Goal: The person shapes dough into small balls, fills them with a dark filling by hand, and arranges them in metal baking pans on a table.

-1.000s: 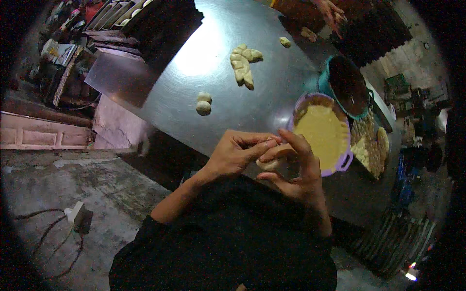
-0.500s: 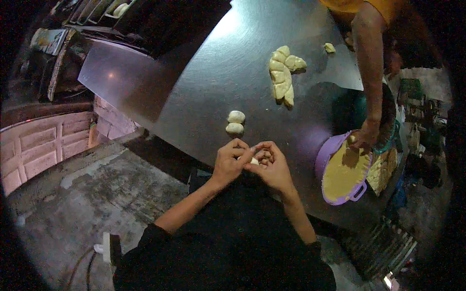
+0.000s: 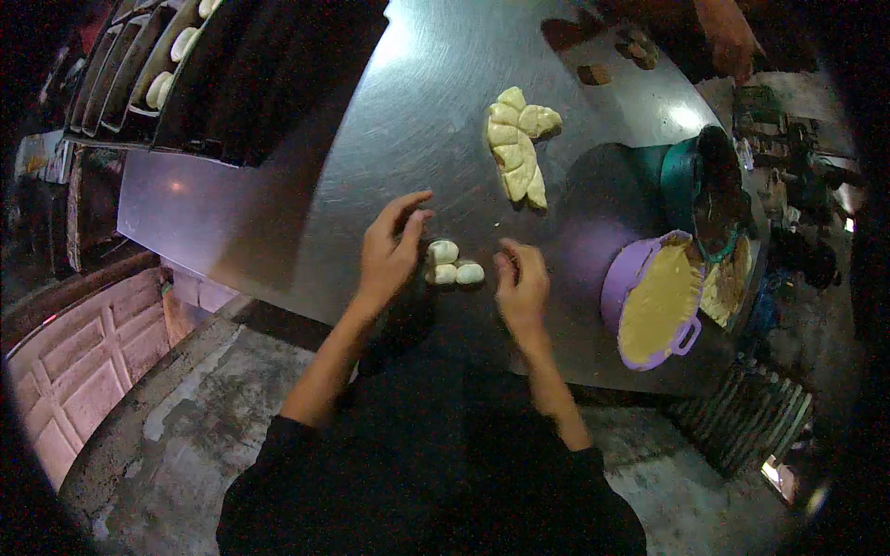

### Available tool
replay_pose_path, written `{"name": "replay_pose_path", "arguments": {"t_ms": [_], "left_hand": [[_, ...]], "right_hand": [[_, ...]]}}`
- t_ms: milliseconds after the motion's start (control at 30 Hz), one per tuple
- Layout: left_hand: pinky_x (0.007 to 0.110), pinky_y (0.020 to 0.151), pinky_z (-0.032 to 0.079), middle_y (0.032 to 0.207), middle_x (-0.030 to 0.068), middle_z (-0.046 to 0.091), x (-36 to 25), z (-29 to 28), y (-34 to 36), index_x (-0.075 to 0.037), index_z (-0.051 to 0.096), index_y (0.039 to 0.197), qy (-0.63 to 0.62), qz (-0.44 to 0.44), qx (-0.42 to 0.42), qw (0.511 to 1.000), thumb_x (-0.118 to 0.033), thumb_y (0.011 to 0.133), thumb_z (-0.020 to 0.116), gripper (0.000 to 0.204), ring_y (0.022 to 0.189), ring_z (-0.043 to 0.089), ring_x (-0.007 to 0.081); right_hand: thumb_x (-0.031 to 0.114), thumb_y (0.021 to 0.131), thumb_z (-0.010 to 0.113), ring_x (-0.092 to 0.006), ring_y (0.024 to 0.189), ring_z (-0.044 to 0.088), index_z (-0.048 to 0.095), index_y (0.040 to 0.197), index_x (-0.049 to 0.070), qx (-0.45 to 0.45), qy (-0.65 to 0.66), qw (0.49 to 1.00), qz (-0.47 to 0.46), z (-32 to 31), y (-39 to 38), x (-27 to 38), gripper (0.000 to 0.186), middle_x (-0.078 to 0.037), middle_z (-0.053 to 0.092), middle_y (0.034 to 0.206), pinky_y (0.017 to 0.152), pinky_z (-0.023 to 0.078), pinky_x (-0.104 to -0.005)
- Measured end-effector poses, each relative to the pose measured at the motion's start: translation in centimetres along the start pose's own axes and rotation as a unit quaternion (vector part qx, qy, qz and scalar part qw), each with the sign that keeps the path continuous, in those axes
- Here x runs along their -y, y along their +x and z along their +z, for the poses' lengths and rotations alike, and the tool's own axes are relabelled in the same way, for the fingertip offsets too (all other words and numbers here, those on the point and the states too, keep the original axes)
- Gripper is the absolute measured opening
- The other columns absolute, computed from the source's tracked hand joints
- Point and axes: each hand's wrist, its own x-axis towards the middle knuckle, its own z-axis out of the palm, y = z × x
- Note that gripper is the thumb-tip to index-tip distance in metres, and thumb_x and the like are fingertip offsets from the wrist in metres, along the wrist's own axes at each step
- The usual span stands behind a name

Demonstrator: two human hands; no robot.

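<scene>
Three small pale dough balls sit close together on the metal table, one dough ball (image 3: 443, 251) behind a pair whose right one is another dough ball (image 3: 470, 272). My left hand (image 3: 391, 248) is just left of them, fingers and thumb apart, holding nothing. To their right, my right hand (image 3: 522, 283) hovers with loosely bent, parted fingers and nothing in it. Neither hand seems to touch the dough. Farther back lies a cluster of cut yellowish dough pieces (image 3: 515, 153).
A purple basin (image 3: 622, 287) of yellow paste stands at the right, beside a teal bucket (image 3: 679, 183). Dark baking trays (image 3: 120, 79), some holding pale dough, are at the upper left. Another person's hand (image 3: 731, 42) is at the far right. The metal table's (image 3: 371, 157) left edge borders a darker surface.
My hands have parted, and the dough ball they held now lies with the other two. The other person's hand has left the purple basin and moved to the far right.
</scene>
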Motion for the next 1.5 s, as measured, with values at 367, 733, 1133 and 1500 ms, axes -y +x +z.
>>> {"name": "replay_pose_path", "arguments": {"t_ms": [367,733,1133,1500], "left_hand": [[0.045,0.090,0.047,0.113,0.0225,0.060,-3.1,10.2,6.4,-0.010,0.038,0.144,0.243,0.214,0.275,0.905,-0.010,0.079,0.063,0.069,0.100,0.059,0.0394],[0.041,0.091,0.048,0.119,0.0144,0.061,-2.8,16.6,-6.5,-0.004,0.057,0.118,0.187,0.250,0.178,0.933,-0.013,0.088,0.064,0.032,0.106,0.060,0.0290],[0.035,0.086,0.048,0.104,0.0134,0.062,-11.4,25.3,-25.6,0.001,0.060,0.116,-0.088,0.325,0.225,0.914,-0.037,0.097,0.056,0.042,0.100,0.061,0.0268],[0.039,0.080,0.054,0.083,0.0140,0.063,-9.4,26.6,-24.9,-0.006,0.050,0.104,-0.482,0.417,0.093,0.765,-0.058,0.090,0.054,0.054,0.084,0.064,0.0230]], "right_hand": [[0.010,0.087,0.065,-0.0250,0.087,0.064,0.064,0.106,0.000,0.041,0.004,0.997,0.060,-1.9,10.7,-7.4,0.022,-0.012,0.067,0.096,0.079,0.051,-0.0357],[0.015,0.090,0.069,-0.0118,0.092,0.060,0.061,0.106,0.002,0.062,0.485,0.850,0.195,-15.7,-15.0,-8.3,0.022,-0.004,0.063,0.097,0.083,0.050,-0.0273],[0.007,0.082,0.075,-0.0143,0.099,0.061,0.057,0.125,0.001,-0.210,0.573,0.792,-0.007,-24.7,-21.8,-3.9,0.048,-0.006,0.065,0.109,0.088,0.051,-0.0301],[0.004,0.083,0.070,-0.0179,0.100,0.063,0.040,0.139,0.001,-0.011,0.594,0.802,-0.059,-22.5,-20.7,3.0,0.063,-0.011,0.062,0.118,0.086,0.054,-0.0297]]}}
